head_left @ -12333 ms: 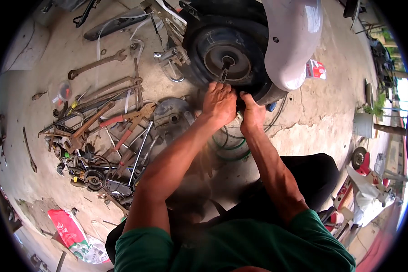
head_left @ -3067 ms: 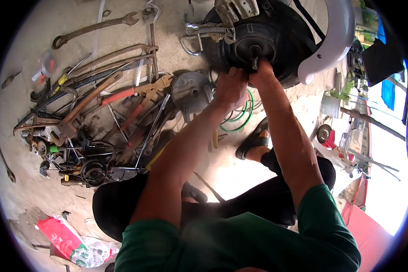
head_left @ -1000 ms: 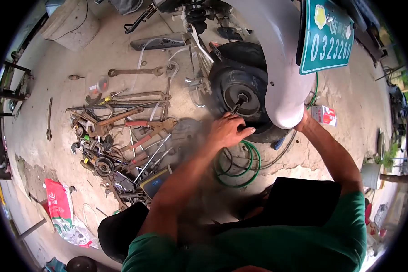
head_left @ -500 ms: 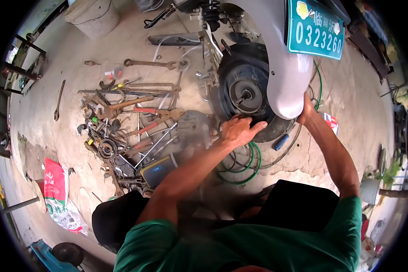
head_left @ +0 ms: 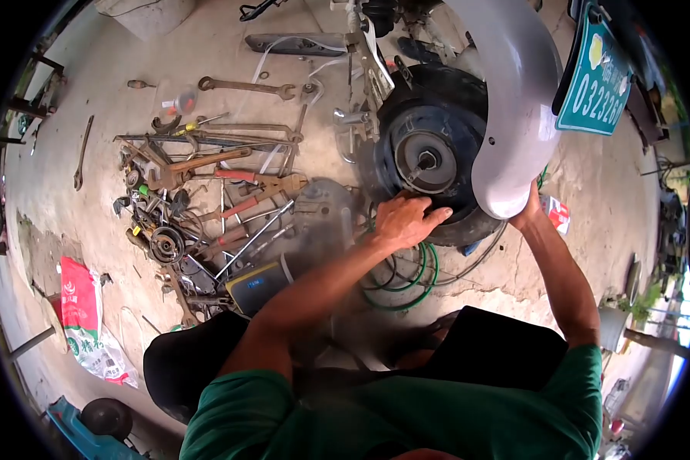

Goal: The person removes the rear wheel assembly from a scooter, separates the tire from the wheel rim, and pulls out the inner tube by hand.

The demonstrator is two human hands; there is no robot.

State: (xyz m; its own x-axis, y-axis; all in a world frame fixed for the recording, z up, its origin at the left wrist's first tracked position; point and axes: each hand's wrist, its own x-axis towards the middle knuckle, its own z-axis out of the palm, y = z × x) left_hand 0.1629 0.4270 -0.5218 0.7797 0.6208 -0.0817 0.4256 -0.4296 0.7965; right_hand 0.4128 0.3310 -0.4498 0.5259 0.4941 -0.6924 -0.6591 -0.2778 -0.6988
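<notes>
A scooter's black rear wheel (head_left: pixel 461 138) has its hub side facing up toward me, and a threaded axle stub shows at the centre. My left hand (head_left: pixel 405 222) grips the tyre's near edge, with fingers curled over the sidewall and the thumb pointing right. Above the wheel's right side curves the silver-grey rear fender (head_left: pixel 520 130). My right hand (head_left: pixel 527 211) holds the lower tip of that fender; most of its fingers are out of sight behind it. Farther right is the green licence plate (head_left: pixel 594 80).
Left of the wheel lies a heap of tools, with pliers (head_left: pixel 253 203) and a large open-ended wrench (head_left: pixel 245 86). A green hose (head_left: pixel 399 305) coils near my knees. A red-and-white sack (head_left: pixel 84 314) lies at left, a bucket (head_left: pixel 149 17) at the top. Scooter parts hang overhead.
The scooter's rear has swung right and toward me; fender, plate and right hand moved with it. The wheel shifted right and now covers most of the blue-handled tool. My left hand stays on the tyre.
</notes>
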